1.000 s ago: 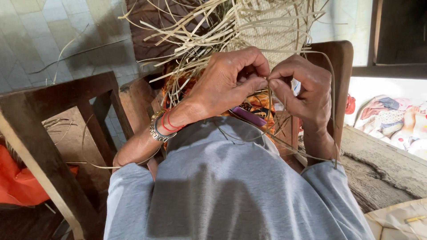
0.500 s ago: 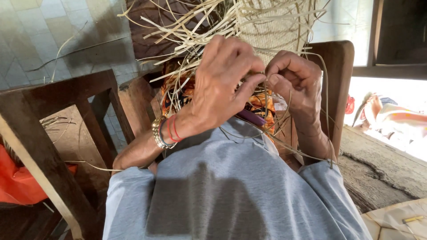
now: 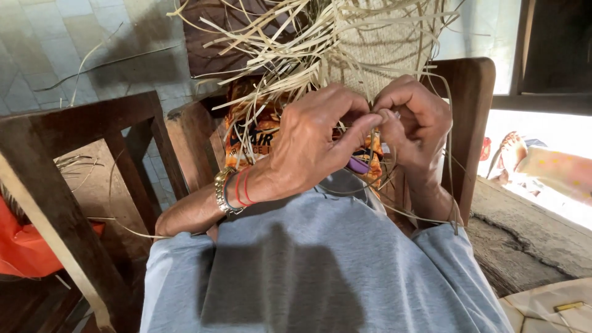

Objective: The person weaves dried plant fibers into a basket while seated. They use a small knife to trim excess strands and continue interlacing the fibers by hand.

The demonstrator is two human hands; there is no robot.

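1. At the far left we see a dark wooden chair frame [image 3: 80, 154], with an orange cloth [image 3: 24, 246] low behind it and loose pale strips lying on its seat.
2. Our left hand [image 3: 308, 148] comes next, its wrist ringed by a metal bracelet [image 3: 222, 191] and red bands [image 3: 242, 187]. Its thumb and forefinger are pinched on a thin straw strand [image 3: 372, 132] at the middle of the view.
3. Above both hands hangs the woven straw piece [image 3: 370, 37], its loose ends fanning out to the left and down over our fingers.
4. Our right hand [image 3: 413, 123] is curled tight, fingertips meeting the left hand's, nipping the same strand.
5. Behind the right hand stands a brown chair back [image 3: 472, 92]; a grey garment [image 3: 320, 265] covers the foreground.
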